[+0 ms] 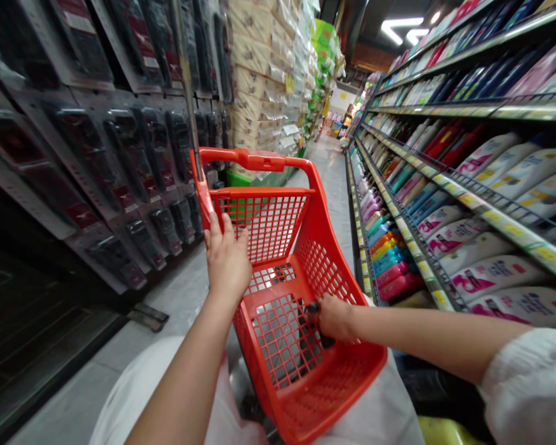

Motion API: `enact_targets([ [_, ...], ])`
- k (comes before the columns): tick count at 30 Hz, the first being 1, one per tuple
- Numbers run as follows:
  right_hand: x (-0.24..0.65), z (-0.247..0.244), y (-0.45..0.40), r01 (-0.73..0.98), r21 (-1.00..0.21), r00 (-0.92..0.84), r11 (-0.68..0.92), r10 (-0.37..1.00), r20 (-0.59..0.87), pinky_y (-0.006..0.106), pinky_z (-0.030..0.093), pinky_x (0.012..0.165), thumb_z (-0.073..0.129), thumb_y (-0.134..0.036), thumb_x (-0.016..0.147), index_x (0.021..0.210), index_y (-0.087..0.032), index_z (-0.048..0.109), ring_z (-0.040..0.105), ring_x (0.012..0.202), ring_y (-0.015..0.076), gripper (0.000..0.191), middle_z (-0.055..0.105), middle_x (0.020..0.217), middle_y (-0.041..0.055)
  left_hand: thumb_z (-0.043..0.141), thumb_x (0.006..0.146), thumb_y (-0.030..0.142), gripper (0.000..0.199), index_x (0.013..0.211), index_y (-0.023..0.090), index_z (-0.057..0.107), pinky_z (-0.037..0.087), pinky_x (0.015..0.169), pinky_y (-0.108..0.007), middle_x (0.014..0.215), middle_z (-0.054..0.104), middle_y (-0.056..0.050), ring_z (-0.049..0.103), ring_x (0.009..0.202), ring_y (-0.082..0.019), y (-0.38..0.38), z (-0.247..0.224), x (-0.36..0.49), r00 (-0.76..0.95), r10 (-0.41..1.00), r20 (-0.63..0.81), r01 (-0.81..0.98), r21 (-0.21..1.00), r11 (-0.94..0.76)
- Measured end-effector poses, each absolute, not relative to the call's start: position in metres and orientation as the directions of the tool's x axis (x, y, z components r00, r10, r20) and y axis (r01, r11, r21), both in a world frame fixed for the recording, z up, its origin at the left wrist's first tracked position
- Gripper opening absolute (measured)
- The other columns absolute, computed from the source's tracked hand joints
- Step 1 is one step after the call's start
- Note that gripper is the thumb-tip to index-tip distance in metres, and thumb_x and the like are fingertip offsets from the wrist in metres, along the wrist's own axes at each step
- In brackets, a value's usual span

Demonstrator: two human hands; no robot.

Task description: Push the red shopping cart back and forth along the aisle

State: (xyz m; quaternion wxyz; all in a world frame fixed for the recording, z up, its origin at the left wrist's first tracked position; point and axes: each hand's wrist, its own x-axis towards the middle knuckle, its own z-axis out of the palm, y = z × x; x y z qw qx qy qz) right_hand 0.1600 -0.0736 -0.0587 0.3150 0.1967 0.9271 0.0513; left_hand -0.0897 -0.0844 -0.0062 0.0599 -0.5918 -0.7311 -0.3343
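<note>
A red plastic shopping cart (301, 266) with grid walls stands tilted in front of me. My left hand (227, 253) rests on its left rim just below the handle (254, 159), with the fingers stretched out and apart. Inside the basket, near the right wall, my right hand (336, 315) is closed around a small black object (325, 339). Its dark ends stick out on both sides of the fist, but most of it is hidden, so its kind cannot be told.
Blister-packed dark items (120, 142) hang on a rack at the left. Beyond them rise stacked tissue packs (259, 80). Shelves of bottles (491, 266) line the right side. A grey tiled aisle (336, 185) runs ahead, and a metal foot (149, 315) juts out at lower left.
</note>
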Motion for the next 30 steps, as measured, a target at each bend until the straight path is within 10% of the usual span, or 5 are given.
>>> enact_targets([
  [4, 0.168, -0.053, -0.088, 0.166, 0.221, -0.631, 0.961, 0.276, -0.725, 0.038, 0.046, 0.071, 0.068, -0.018, 0.077, 0.081, -0.020, 0.074, 0.064, 0.087, 0.0267, 0.007, 0.073, 0.085, 0.0105, 0.043, 0.079, 0.004, 0.049, 0.119, 0.014, 0.068, 0.018, 0.120, -0.051, 0.156, 0.035, -0.008, 0.000, 0.150, -0.030, -0.082, -0.009, -0.092, -0.264, 0.823, 0.504, 0.906, 0.421, 0.033],
  [12, 0.134, 0.047, 0.025, 0.339, 0.523, -0.783, 0.782, 0.542, -0.304, 0.039, 0.038, 0.076, 0.050, -0.019, 0.090, 0.089, -0.017, 0.075, 0.055, 0.103, 0.0306, 0.025, 0.068, 0.113, 0.0137, 0.043, 0.078, 0.006, 0.047, 0.115, 0.016, 0.070, 0.010, 0.118, -0.062, 0.155, 0.037, -0.008, 0.002, 0.150, -0.032, -0.082, -0.008, -0.092, -0.290, 0.824, 0.487, 0.906, 0.417, 0.073],
  [21, 0.189, -0.023, -0.096, 0.029, 0.178, -0.696, 0.984, 0.148, -0.703, 0.037, 0.037, 0.075, 0.068, -0.023, 0.078, 0.076, -0.022, 0.073, 0.058, 0.094, 0.0255, 0.006, 0.071, 0.089, 0.0053, 0.042, 0.077, 0.004, 0.065, 0.142, 0.010, 0.045, 0.007, 0.119, -0.058, 0.162, 0.008, -0.013, -0.007, 0.148, -0.032, -0.084, -0.009, -0.090, -0.331, 0.799, 0.502, 0.889, 0.449, 0.086],
  [30, 0.111, 0.008, 0.049, 0.468, 0.519, -0.723, 0.715, 0.647, -0.240, 0.038, 0.036, 0.082, 0.049, -0.017, 0.092, 0.096, -0.015, 0.074, 0.051, 0.106, 0.0268, 0.025, 0.068, 0.112, 0.0150, 0.040, 0.080, 0.004, 0.058, 0.136, 0.005, 0.051, 0.013, 0.118, -0.056, 0.158, 0.023, -0.020, -0.004, 0.148, -0.032, -0.088, -0.005, -0.087, -0.307, 0.834, 0.459, 0.919, 0.369, 0.136],
])
